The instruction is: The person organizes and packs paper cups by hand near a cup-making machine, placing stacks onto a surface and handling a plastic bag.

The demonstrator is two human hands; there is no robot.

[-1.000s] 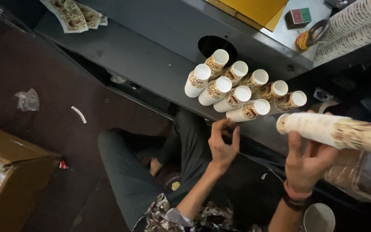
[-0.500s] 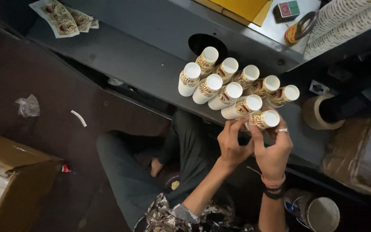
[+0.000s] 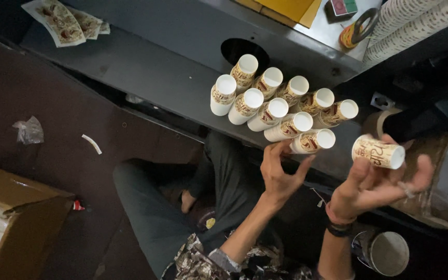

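Several stacks of printed paper cups [image 3: 278, 106] lie packed together on a grey metal shelf [image 3: 146, 72], their white bases facing me. My left hand [image 3: 281, 171] is spread open just below the nearest stack [image 3: 313, 141], fingertips touching it. My right hand [image 3: 377, 184] holds a single short printed paper cup [image 3: 378, 152] by its side, off to the right of the group.
A round hole [image 3: 245, 49] opens in the shelf behind the stacks. Long cup stacks [image 3: 416, 21] and a tape roll [image 3: 356, 31] lie top right. A cardboard box [image 3: 6, 223] sits bottom left; a metal tin [image 3: 387, 251] stands bottom right. Printed sheets [image 3: 60, 21] lie top left.
The long cup stack held by my right hand a second ago now lies with the group. My right hand has drawn away to the right with one short cup; my left stays by the stacks.
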